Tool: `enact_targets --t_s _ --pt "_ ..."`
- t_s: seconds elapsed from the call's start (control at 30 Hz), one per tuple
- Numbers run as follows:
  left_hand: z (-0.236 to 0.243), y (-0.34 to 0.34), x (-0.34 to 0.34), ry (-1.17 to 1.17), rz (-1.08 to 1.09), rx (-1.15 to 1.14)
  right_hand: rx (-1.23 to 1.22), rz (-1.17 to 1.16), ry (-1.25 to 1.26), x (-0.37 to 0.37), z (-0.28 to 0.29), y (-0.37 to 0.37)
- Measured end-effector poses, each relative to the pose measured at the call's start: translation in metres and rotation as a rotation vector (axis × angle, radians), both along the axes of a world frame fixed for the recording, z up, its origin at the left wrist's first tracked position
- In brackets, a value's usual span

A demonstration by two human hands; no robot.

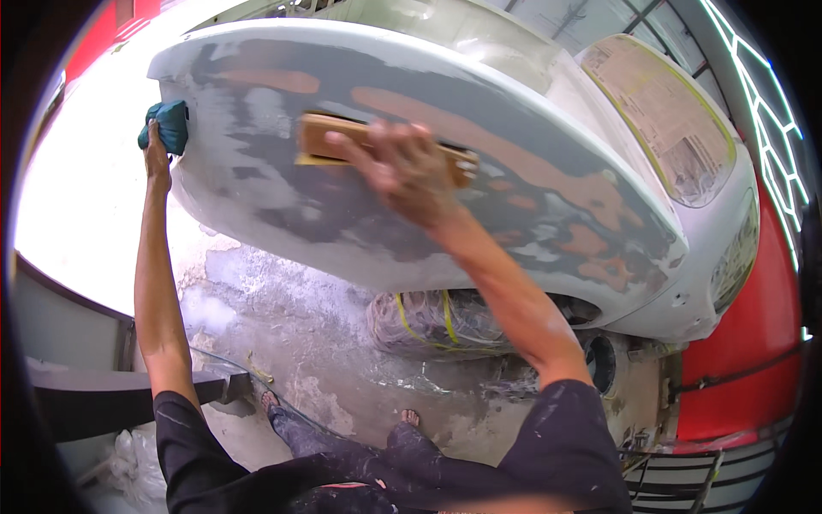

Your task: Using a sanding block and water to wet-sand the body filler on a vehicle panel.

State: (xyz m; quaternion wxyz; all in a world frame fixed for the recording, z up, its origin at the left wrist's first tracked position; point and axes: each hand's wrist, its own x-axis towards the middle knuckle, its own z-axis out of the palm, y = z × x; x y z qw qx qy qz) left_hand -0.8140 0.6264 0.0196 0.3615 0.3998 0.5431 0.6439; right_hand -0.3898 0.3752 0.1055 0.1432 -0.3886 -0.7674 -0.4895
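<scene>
In front of me stands a large car body panel [257,163], grey and white with pinkish-orange filler patches. My right hand [411,167] grips a long wooden sanding block [321,137] from above, its fingers over the middle and the thumb stretched along the near side. The block lies against the upper middle of the panel, and a yellowish strip of sandpaper shows along its lower edge. At the panel's left end, my left hand [156,154] holds a bunched teal cloth [173,127] against the edge. Its fingers are partly hidden by the cloth.
A wheel wrapped in clear plastic with yellow tape [428,321] sits below the panel. The car's window is masked with paper [664,111] at the upper right. A thin hose [248,368] crosses the stained floor near my feet. A dark beam [128,398] stands at lower left.
</scene>
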Motion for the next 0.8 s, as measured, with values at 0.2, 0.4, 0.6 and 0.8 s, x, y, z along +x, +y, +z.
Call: enact_targets --t_s 0.2,0.4,0.6,0.8 --pt "-0.083 0.046 0.002 -0.104 -0.074 0.041 0.041 -0.26 -0.064 0.229 0.006 -0.18" --pt "-0.126 0.059 -0.012 -0.176 0.005 0.09 0.11 -0.162 -0.059 0.027 0.003 -0.025" --pt "-0.084 0.032 0.061 -0.198 -0.009 0.143 0.196 0.061 -0.054 -0.175 0.015 0.138" --pt "-0.062 0.016 0.023 0.048 0.136 0.022 0.03 0.139 0.015 -0.097 -0.003 0.075"
